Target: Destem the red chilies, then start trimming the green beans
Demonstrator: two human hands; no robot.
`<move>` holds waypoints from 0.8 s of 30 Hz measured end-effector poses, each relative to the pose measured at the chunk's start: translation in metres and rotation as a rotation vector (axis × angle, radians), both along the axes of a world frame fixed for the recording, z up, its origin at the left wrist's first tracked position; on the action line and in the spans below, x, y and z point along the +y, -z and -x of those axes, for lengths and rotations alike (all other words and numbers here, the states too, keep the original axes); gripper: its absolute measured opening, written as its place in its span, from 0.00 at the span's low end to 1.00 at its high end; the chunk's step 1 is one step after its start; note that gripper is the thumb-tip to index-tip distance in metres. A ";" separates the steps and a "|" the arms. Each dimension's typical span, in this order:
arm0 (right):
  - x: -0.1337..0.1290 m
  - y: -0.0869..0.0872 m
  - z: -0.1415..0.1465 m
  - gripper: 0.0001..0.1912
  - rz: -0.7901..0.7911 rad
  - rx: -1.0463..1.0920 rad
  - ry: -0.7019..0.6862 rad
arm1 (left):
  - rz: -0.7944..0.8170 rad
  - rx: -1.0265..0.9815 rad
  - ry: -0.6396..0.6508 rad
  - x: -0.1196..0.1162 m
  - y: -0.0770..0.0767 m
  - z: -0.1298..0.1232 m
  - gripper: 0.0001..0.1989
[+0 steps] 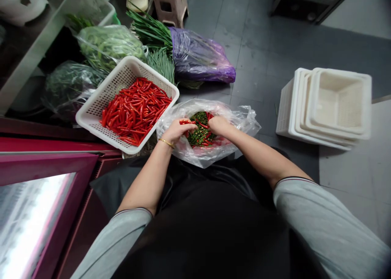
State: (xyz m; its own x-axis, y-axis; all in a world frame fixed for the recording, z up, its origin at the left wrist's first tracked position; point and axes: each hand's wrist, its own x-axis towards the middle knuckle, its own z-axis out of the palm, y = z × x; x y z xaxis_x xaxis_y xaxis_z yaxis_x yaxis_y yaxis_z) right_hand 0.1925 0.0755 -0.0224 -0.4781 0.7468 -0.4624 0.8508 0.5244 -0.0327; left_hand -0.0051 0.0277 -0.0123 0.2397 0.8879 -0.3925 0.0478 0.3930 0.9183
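A clear plastic bag (201,159) lies open in front of me, with green stems (200,134) and some red chillies inside. Over its left side, my left hand (177,131), with a bracelet at the wrist, is closed around a few red chillies (187,122). My right hand (219,125) is closed at the bag's right side, against red chillies; its fingertips point down and what they pinch is hidden. To the left of the bag stands a white perforated basket (91,110) with a heap of red chillies (137,110) without visible stems.
Bagged greens (111,45) and long green stalks in a purple bag (203,59) lie beyond the basket. A stool (171,4) stands behind them. Stacked white baskets (339,104) are at the right. A red-framed glass-fronted unit (45,189) is at the near left.
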 end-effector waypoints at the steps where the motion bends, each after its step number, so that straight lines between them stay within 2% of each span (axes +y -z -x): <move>1: 0.001 0.001 0.001 0.15 0.028 -0.008 0.023 | 0.087 -0.078 -0.011 0.000 0.003 -0.001 0.12; 3: 0.003 -0.003 0.003 0.15 0.054 0.025 0.044 | 0.222 -0.150 -0.081 -0.002 0.010 -0.009 0.15; 6: -0.002 -0.015 0.005 0.16 -0.004 0.160 0.003 | 0.287 -0.225 -0.290 -0.002 0.017 -0.027 0.17; 8: -0.008 -0.021 0.004 0.17 -0.008 0.274 -0.040 | 0.265 -0.314 -0.377 0.001 0.016 -0.038 0.19; 10: -0.015 -0.022 0.000 0.16 0.040 0.411 -0.019 | 0.233 -0.368 -0.421 0.005 0.014 -0.045 0.19; 14: -0.024 -0.018 -0.011 0.15 0.198 0.713 0.060 | 0.196 -0.385 -0.479 0.008 0.010 -0.049 0.18; 17: -0.023 -0.020 -0.016 0.19 0.182 0.841 0.119 | 0.058 -0.317 -0.498 0.001 -0.002 -0.053 0.16; 19: -0.019 -0.024 -0.019 0.21 0.069 0.794 0.235 | -0.114 -0.185 -0.520 -0.005 -0.017 -0.056 0.14; 21: -0.015 -0.027 -0.023 0.21 -0.054 0.663 0.274 | -0.229 -0.100 -0.512 -0.007 -0.033 -0.056 0.13; 22: -0.014 -0.026 -0.026 0.20 -0.104 0.586 0.239 | -0.239 -0.112 -0.505 -0.007 -0.040 -0.053 0.12; 24: -0.016 -0.021 -0.031 0.19 -0.146 0.411 0.103 | -0.156 -0.232 -0.491 -0.001 -0.045 -0.043 0.11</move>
